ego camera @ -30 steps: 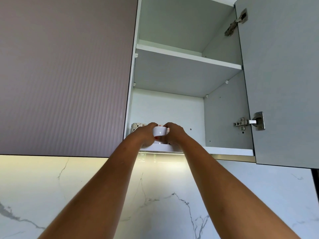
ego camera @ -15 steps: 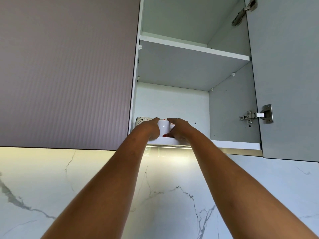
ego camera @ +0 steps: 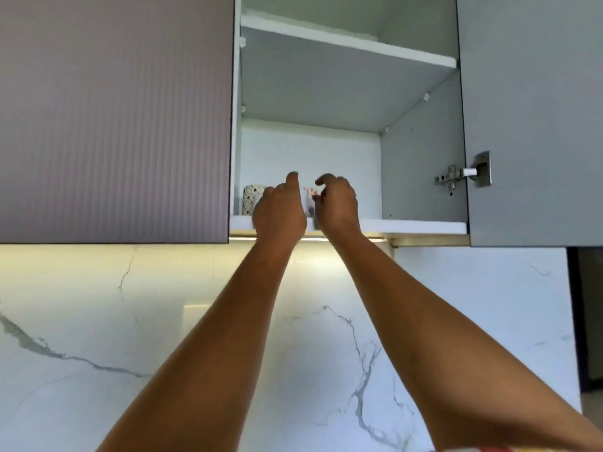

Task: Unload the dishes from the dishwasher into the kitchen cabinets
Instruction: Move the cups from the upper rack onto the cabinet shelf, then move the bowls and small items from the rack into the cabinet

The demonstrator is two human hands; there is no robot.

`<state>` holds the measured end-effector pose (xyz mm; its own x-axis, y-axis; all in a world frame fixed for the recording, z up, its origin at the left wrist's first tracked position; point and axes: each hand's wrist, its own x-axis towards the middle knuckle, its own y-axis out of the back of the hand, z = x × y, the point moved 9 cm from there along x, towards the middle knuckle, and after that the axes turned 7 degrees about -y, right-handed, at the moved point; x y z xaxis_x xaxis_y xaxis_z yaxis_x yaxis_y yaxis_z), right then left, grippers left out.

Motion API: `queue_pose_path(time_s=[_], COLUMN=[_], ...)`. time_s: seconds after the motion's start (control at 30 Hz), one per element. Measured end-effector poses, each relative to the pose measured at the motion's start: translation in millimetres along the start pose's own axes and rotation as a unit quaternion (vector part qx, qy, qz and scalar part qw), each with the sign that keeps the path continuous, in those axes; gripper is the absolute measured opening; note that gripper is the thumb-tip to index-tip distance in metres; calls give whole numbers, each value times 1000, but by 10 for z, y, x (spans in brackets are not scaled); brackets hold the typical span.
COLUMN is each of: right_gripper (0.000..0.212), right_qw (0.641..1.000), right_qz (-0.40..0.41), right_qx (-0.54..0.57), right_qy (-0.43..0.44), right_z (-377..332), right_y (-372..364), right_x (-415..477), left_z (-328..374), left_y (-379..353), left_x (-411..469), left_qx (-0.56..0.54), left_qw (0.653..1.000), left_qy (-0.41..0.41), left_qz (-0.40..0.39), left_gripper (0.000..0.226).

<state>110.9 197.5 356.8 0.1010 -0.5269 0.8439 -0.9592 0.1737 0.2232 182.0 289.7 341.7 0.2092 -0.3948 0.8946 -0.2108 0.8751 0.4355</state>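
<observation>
A white cup with red marks [ego camera: 309, 199] stands on the bottom shelf [ego camera: 421, 226] of the open wall cabinet, only a narrow strip of it showing between my hands. My left hand [ego camera: 280, 207] is at its left side with the thumb lifted. My right hand [ego camera: 337, 203] is at its right side with the fingers curled loosely above the cup's rim. Neither hand appears to grip the cup. A patterned white mug [ego camera: 252, 199] stands on the same shelf, just left of my left hand.
The cabinet door [ego camera: 528, 125] stands open on the right, with its hinge [ego camera: 463, 173] at hand height. A closed ribbed door [ego camera: 114, 119] lies to the left. An upper shelf [ego camera: 346, 44] spans the cabinet. The marble backsplash [ego camera: 98, 321] lies below.
Both hands held the white cup and set it onto the bottom shelf; now their fingers have loosened and lifted off it. The view has shifted closer to the cabinet.
</observation>
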Motion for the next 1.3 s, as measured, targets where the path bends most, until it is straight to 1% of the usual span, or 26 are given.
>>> queue_pose_path(time_s=[0.07, 0.13, 0.2, 0.23, 0.3, 0.33, 0.4, 0.47, 0.5, 0.57, 0.6, 0.67, 0.73, 0.83, 0.9, 0.93, 1.03, 1.13, 1.2, 1.3], right_gripper=[31, 31, 32, 32, 26, 23, 24, 31, 34, 35, 35, 37, 38, 40, 39, 41, 43, 43, 43, 42], right_qw=[996, 989, 987, 988, 989, 986, 982, 970, 960, 935, 915, 880, 848, 805, 785, 776, 748, 741, 735, 723], right_qz=[55, 118, 140, 132, 111, 103, 95, 89, 87, 63, 53, 37, 29, -3, -15, -23, -51, -90, -105, -120], right_qx=[63, 94, 84, 74, 71, 56, 2, -79, -126, -177, -204, -245, -277, -325, -342, -347, -355, -350, -343, -318], right_qy=[3, 3, 9, -1, -73, -114, -166, -210, -235, -302, -343, -405, -451, -497, -516, -526, -558, -566, -576, -602], right_z=[66, 303, 601, 790, 1302, 1598, 2071, 2535, 2779, 3166, 3337, 3586, 3725, 3853, 3912, 3933, 3980, 4040, 4127, 4307], right_y=[214, 535, 769, 848, 1126, 1319, 1693, 2199, 2533, 3046, 3394, 4042, 4619, 5512, 5943, 6139, 6540, 6731, 6818, 6885], right_x=[-215, -483, -754, -882, -1226, -1450, -1903, -2439, -2752, -3348, -3702, -4340, -4888, -5629, -5959, -6092, -6363, -6487, -6543, -6649], left_z=[271, 589, 861, 1019, 1470, 1741, 2199, 2779, 3147, 3689, 4030, 4627, 5061, 5686, 5953, 6070, 6326, 6459, 6522, 6577], left_y=[-23, -162, -298, -373, -659, -841, -1158, -1469, -1585, -1731, -1740, -1678, -1634, -1403, -1293, -1248, -1152, -1080, -1099, -1221], left_x=[-177, -404, -672, -811, -1163, -1387, -1827, -2390, -2741, -3387, -3767, -4456, -5083, -5947, -6359, -6539, -6834, -6965, -7026, -7089], left_qx=[-18, -41, -64, -84, -162, -216, -297, -372, -413, -466, -482, -495, -489, -470, -442, -431, -426, -417, -413, -410], left_qw=[997, 995, 994, 992, 982, 971, 946, 907, 880, 831, 807, 770, 739, 691, 666, 656, 635, 617, 610, 611], left_qy=[-45, -60, -64, -72, -91, -97, -109, -130, -138, -140, -147, -175, -173, -169, -174, -164, -113, -69, -46, -16], left_qz=[57, 61, 69, 63, 13, -21, -75, -147, -190, -269, -308, -363, -429, -523, -575, -597, -635, -664, -674, -677], left_gripper=[50, 47, 47, 46, 46, 48, 52, 52, 51, 51, 51, 52, 54, 56, 55, 56, 56, 61, 63, 60])
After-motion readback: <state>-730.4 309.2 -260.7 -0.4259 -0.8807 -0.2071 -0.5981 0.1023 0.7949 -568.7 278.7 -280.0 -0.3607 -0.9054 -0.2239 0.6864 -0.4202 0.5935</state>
